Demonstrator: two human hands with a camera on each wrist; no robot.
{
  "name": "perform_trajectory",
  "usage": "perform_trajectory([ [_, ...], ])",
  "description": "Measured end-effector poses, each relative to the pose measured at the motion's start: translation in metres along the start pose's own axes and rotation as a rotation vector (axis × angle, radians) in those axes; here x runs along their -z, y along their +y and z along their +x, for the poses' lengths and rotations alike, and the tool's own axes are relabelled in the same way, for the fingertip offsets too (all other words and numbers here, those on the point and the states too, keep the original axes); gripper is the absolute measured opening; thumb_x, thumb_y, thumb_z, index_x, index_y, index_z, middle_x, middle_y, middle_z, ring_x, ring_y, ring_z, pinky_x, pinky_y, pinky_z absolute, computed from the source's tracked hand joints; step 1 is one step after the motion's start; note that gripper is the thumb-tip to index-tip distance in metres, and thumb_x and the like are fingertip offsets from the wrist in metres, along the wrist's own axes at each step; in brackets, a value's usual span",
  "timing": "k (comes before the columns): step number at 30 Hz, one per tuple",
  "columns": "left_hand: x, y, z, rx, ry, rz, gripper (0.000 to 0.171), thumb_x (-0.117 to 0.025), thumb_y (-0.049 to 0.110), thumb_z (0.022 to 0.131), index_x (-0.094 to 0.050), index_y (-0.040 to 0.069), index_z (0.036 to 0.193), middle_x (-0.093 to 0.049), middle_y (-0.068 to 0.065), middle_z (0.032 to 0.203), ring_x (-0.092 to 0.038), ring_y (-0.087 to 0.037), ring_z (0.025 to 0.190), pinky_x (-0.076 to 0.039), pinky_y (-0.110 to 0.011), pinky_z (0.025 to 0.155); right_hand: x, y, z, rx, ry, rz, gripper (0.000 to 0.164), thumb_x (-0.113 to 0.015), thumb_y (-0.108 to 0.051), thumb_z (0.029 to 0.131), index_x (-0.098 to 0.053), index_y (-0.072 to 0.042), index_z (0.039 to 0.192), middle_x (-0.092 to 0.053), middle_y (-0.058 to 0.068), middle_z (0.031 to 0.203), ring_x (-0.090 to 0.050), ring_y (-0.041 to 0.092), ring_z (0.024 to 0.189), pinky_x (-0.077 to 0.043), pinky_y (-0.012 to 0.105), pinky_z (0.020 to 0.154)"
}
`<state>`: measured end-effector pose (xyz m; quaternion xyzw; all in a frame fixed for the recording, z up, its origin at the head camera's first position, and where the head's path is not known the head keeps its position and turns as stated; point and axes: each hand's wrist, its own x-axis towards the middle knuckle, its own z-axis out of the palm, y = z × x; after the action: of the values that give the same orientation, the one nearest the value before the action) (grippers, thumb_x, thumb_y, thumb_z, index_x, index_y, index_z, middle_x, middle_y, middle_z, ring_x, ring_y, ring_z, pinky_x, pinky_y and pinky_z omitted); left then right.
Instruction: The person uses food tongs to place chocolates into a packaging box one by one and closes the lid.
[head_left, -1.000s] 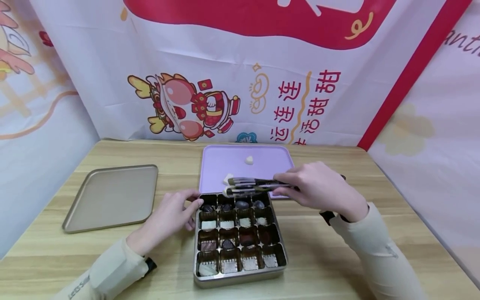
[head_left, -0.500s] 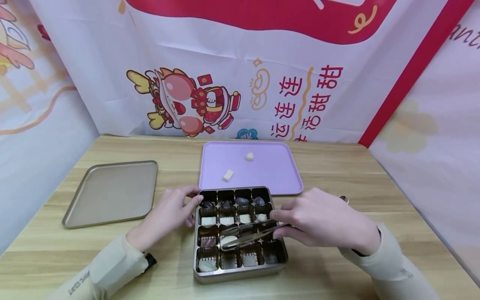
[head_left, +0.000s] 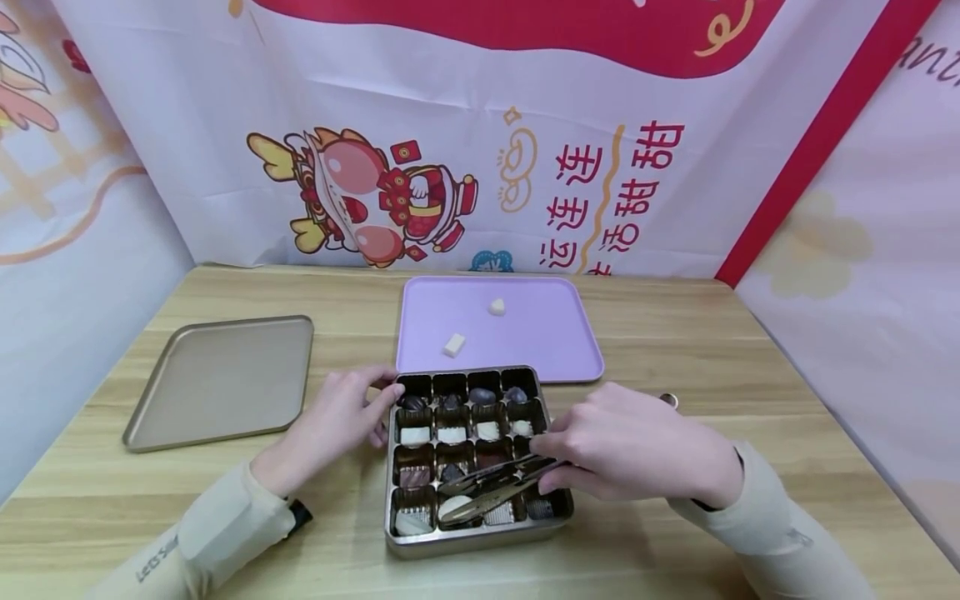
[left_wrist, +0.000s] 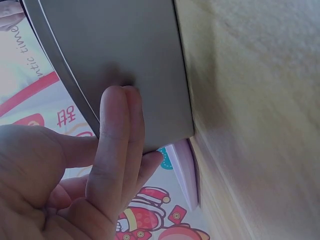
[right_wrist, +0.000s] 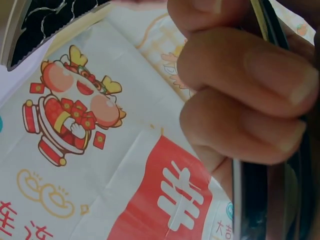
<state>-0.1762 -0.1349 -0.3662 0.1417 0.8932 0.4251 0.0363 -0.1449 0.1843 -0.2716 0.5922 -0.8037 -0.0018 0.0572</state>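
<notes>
My right hand [head_left: 637, 450] grips a pair of tongs [head_left: 491, 498] over the near right part of a metal chocolate box [head_left: 480, 543]. Between the tips of the tongs is a rounded white chocolate [head_left: 455, 506], low in the second compartment of the front row. Curled fingers wrap the handles in the right wrist view. My left hand [head_left: 341, 425] holds the box at its far left corner, thumb on the rim, two fingers [left_wrist: 115, 125] pressed to the side wall. Dark chocolates [head_left: 483, 397] fill the back row, white ones [head_left: 452, 435] the second.
Behind the box lies a lilac tray [head_left: 540, 337] with a white rectangular chocolate [head_left: 453, 345] and a small white piece [head_left: 497, 307]. A gold-brown tray [head_left: 225, 383] stands at the left. Beyond my right hand sits a small shiny round object [head_left: 669, 401]. A printed cloth hangs behind the table.
My right hand has brought the tongs from the lilac tray to the box with a white chocolate, then forward into a front compartment. My left hand has stayed at the box corner.
</notes>
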Motion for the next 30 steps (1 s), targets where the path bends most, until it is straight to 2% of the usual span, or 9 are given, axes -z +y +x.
perform_trajectory([
  [3,0.001,0.000,0.000,-0.002,-0.003,0.003,0.028,-0.060,0.008,0.098,-0.060,-0.005,0.122,-0.070,-0.016,0.090,-0.061,-0.013,0.046,-0.056,-0.029,0.045,-0.001,0.001,0.000,-0.011,-0.013,0.011,0.024,-0.069,-0.041,0.092,-0.068,-0.017,0.092,-0.049,-0.015,0.066,-0.041,-0.001,0.049,-0.040,0.022,0.040],
  [7,0.001,0.001,0.001,0.001,-0.008,-0.003,0.028,-0.060,0.008,0.098,-0.060,-0.004,0.123,-0.070,-0.018,0.094,-0.061,-0.013,0.047,-0.056,-0.030,0.046,0.001,0.006,-0.004,-0.022,-0.005,0.036,0.034,-0.068,-0.042,0.093,-0.073,-0.013,0.108,-0.058,-0.013,0.073,-0.046,-0.002,0.053,-0.046,0.022,0.044],
  [9,0.002,0.001,0.001,-0.001,-0.007,-0.007,0.027,-0.060,0.007,0.098,-0.060,-0.005,0.123,-0.069,-0.021,0.102,-0.061,-0.013,0.047,-0.056,-0.030,0.045,0.002,0.011,-0.006,-0.031,0.006,0.062,0.035,-0.067,-0.043,0.093,-0.073,-0.013,0.109,-0.061,-0.013,0.076,-0.047,-0.002,0.054,-0.048,0.023,0.046],
  [11,0.002,0.001,0.001,-0.001,-0.007,-0.007,0.027,-0.060,0.007,0.098,-0.060,-0.005,0.122,-0.068,-0.023,0.106,-0.061,-0.013,0.047,-0.056,-0.029,0.045,0.004,0.018,-0.009,-0.046,0.028,0.090,0.031,-0.066,-0.044,0.093,-0.072,-0.015,0.104,-0.059,-0.014,0.073,-0.047,-0.002,0.055,-0.048,0.024,0.047],
  [15,0.002,0.001,0.000,-0.001,-0.007,-0.005,0.027,-0.060,0.007,0.098,-0.060,-0.005,0.122,-0.067,-0.024,0.109,-0.061,-0.012,0.047,-0.056,-0.029,0.045,0.003,0.039,-0.011,-0.110,0.093,0.139,0.030,-0.066,-0.044,0.094,-0.071,-0.017,0.105,-0.061,-0.015,0.076,-0.051,-0.003,0.058,-0.049,0.024,0.048],
  [20,0.003,0.000,-0.001,0.009,-0.009,0.001,0.027,-0.060,0.008,0.098,-0.060,-0.003,0.122,-0.070,-0.017,0.095,-0.061,-0.013,0.048,-0.056,-0.029,0.046,-0.010,0.075,-0.003,-0.242,0.181,0.105,0.032,-0.070,-0.040,0.091,-0.071,-0.012,0.106,-0.059,-0.011,0.073,-0.048,0.001,0.053,-0.043,0.023,0.044],
  [22,0.003,0.000,-0.002,0.008,-0.008,0.009,0.027,-0.061,0.008,0.098,-0.060,-0.003,0.123,-0.069,-0.013,0.087,-0.061,-0.013,0.048,-0.056,-0.029,0.046,-0.019,0.090,0.003,-0.313,0.172,0.049,0.031,-0.072,-0.037,0.091,-0.069,-0.009,0.105,-0.057,-0.008,0.070,-0.046,0.005,0.051,-0.042,0.026,0.044],
  [26,0.003,0.000,-0.002,0.006,-0.005,0.016,0.028,-0.061,0.008,0.098,-0.060,-0.004,0.123,-0.069,-0.010,0.084,-0.061,-0.013,0.048,-0.056,-0.029,0.046,-0.040,0.116,0.017,-0.430,0.088,-0.023,0.030,-0.073,-0.031,0.091,-0.068,-0.008,0.110,-0.059,-0.002,0.076,-0.052,0.013,0.057,-0.047,0.033,0.047],
  [30,0.000,0.001,-0.002,-0.005,0.005,0.010,0.026,-0.061,0.008,0.098,-0.061,-0.004,0.121,-0.070,-0.018,0.094,-0.061,-0.012,0.046,-0.055,-0.028,0.045,-0.061,0.133,0.031,-0.460,0.030,-0.047,0.027,-0.074,-0.031,0.090,-0.068,-0.012,0.107,-0.060,0.001,0.080,-0.057,0.018,0.064,-0.049,0.039,0.052],
])
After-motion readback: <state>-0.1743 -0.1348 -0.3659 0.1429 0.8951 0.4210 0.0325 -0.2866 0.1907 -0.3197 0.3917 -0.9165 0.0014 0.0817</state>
